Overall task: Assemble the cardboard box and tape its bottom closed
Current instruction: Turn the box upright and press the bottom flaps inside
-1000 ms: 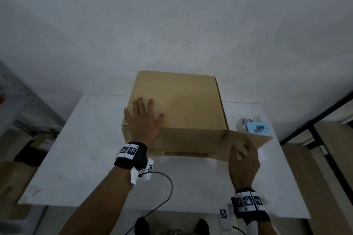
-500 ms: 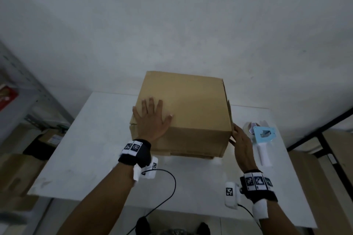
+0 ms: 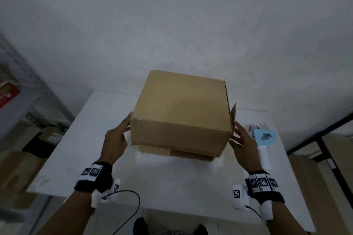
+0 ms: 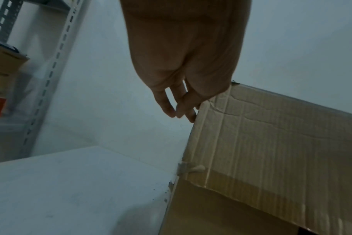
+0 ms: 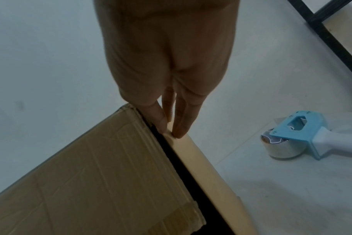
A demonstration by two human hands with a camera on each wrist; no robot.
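The box (image 3: 181,114) sits mid-desk (image 3: 91,139) between 2 flat, straight-fingered grips: left hand (image 3: 114,139) touches its left side, right hand (image 3: 243,141) presses its loose right flap. The tape dispenser (image 3: 264,139) lies just beyond the right hand, nearer it.

We have the cardboard box (image 3: 181,112) on the white table (image 3: 80,154), its closed side facing up. Our left hand (image 3: 115,140) lies with straight fingers against the box's left near corner, and our right hand (image 3: 243,139) does likewise at the right near corner, where a flap (image 3: 233,109) stands slightly away from the wall. Just beyond the right hand a blue tape dispenser (image 3: 264,137) lies on the table.
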